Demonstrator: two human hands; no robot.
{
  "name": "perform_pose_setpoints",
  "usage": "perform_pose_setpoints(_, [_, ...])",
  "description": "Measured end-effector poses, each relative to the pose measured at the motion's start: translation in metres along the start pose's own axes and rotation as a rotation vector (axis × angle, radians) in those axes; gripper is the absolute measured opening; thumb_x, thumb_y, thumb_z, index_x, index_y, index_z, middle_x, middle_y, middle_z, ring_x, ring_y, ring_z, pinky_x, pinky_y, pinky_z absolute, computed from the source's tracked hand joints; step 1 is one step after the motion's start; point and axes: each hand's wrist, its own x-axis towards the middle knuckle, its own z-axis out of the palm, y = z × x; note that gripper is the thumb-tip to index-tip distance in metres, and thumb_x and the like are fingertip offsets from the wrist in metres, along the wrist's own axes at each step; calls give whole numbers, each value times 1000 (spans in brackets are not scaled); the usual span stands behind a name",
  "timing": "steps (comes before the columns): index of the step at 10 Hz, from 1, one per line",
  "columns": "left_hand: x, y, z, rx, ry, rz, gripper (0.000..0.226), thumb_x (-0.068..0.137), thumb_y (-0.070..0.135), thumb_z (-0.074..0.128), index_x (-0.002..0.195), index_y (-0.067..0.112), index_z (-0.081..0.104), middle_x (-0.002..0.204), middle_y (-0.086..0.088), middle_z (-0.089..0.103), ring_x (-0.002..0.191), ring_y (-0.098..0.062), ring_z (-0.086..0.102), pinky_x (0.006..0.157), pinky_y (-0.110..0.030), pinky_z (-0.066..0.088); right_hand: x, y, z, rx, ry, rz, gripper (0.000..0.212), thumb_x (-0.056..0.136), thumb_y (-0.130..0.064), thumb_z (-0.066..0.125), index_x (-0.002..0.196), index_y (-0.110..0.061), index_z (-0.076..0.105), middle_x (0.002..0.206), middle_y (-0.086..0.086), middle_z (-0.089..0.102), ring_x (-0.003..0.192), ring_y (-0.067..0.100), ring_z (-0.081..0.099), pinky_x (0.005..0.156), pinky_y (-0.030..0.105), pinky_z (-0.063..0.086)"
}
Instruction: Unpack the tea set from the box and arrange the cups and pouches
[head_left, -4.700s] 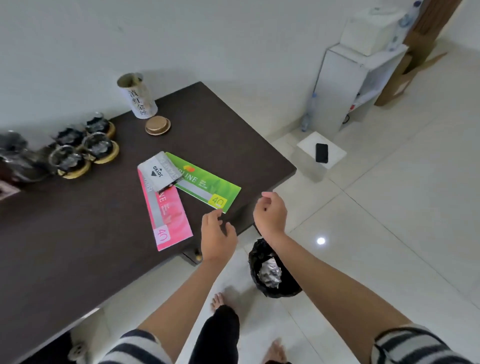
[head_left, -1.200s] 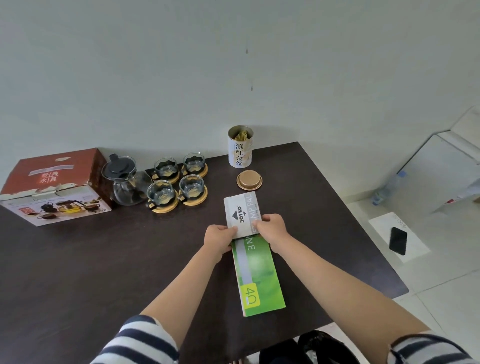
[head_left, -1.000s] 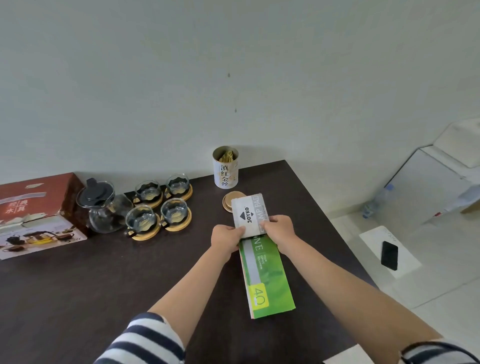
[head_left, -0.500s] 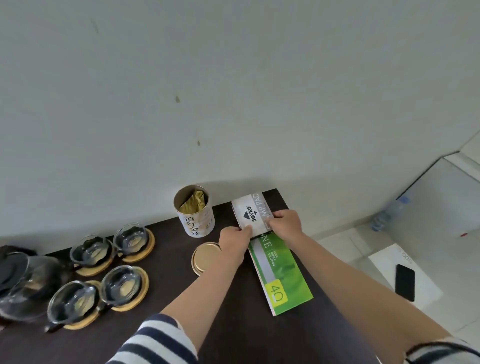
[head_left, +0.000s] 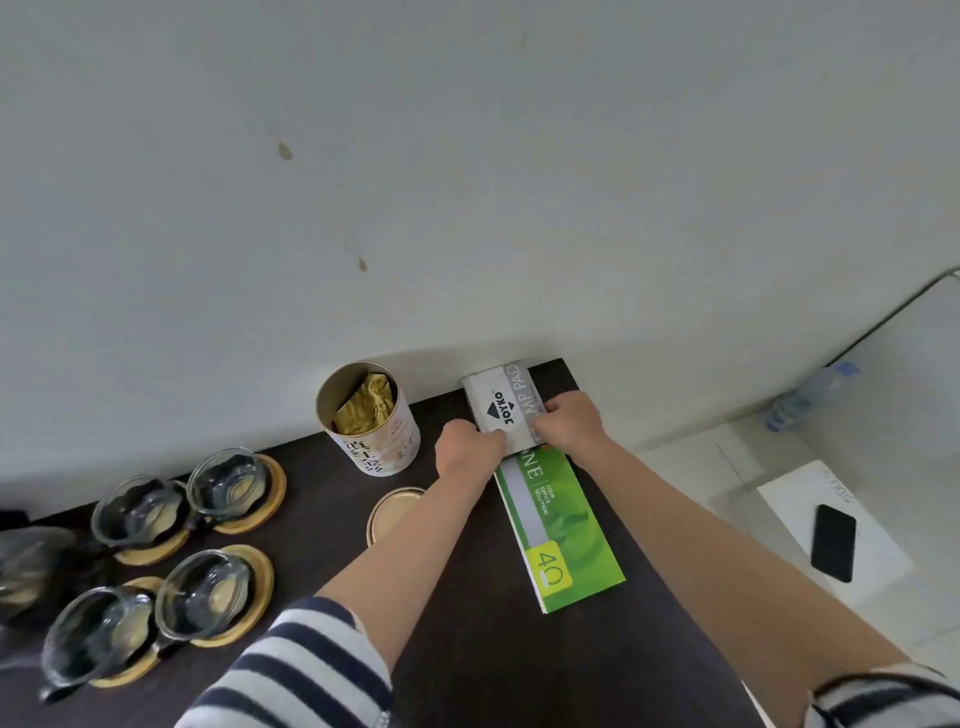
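Two hands were on a small grey Joyko stamp pad box (head_left: 500, 410) at the far right corner of the dark counter (head_left: 498, 654), close against the wall (head_left: 467, 182). The left hand (head_left: 467, 451) held the box at its near left corner with fingers curled around the edge. The right hand (head_left: 569, 423) gripped its right side, fingers folded over the top face. The box lay on the far end of a green booklet (head_left: 563, 525) marked "40", which lay flat on the counter and ran back toward the person.

Just left of the hands stood an open tea canister (head_left: 371, 426), upright, with gold foil pouches (head_left: 363, 408) visible inside. Its round lid (head_left: 387, 512) lay flat on the counter just in front of it, partly hidden by the left forearm.

Four glass cups (head_left: 223, 480) sat on wooden coasters (head_left: 249, 592) in a two-by-two group at the left of the counter, well apart from the hands. A glass teapot (head_left: 26, 566) was partly in view at the left edge, blurred.

Both upper arms showed striped sleeves (head_left: 291, 670). On the floor (head_left: 883, 415) to the right, a black phone (head_left: 832, 541) lay on a white sheet, and a plastic bottle (head_left: 810, 395) stood near the wall.
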Motion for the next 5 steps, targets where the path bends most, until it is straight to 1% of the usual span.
perform_pose_setpoints(1, [-2, 3, -2, -54, -63, -11, 8, 77, 10, 55, 75, 5, 61, 72, -13, 60, 76, -30, 63, 46, -24, 34, -2, -1, 0, 13, -8, 23, 37, 72, -6, 62, 48, -15, 35, 49, 2, 35, 49, 20, 35, 45, 26, 24])
perform_pose_setpoints(2, [-7, 7, -5, -110, -147, -49, 30, 81, 10, 50, 105, -6, 61, 108, -23, 62, 102, -35, 60, 64, -34, 52, -7, -4, 2, 16, 24, 24, 38, 75, -4, 58, 49, -15, 33, 51, 1, 33, 48, 19, 32, 46, 27, 21])
perform_pose_setpoints(3, [-18, 8, -12, -140, -204, -20, 27, 85, 13, 50, 107, -1, 58, 112, -21, 61, 93, -29, 60, 58, -26, 41, -16, -4, 5, 2, 76, -18, 37, 79, -7, 56, 51, -14, 35, 51, -1, 35, 46, 17, 32, 43, 28, 20])
perform_pose_setpoints(4, [-32, 9, -22, -172, -243, 11, 26, 88, 14, 50, 108, -1, 57, 97, -13, 56, 79, -18, 54, 53, -23, 32, -31, -8, 5, 34, 81, -3, 22, 81, -8, 53, 61, -11, 45, 58, 0, 44, 52, 16, 41, 44, 26, 24])
perform_pose_setpoints(5, [-47, 9, -32, -166, -214, 55, 14, 90, 17, 51, 97, 5, 53, 86, -4, 50, 71, -11, 45, 56, -24, 33, -46, -16, 1, 92, 99, -9, 26, 81, -7, 53, 62, -15, 38, 63, -1, 41, 53, 13, 39, 45, 25, 22])
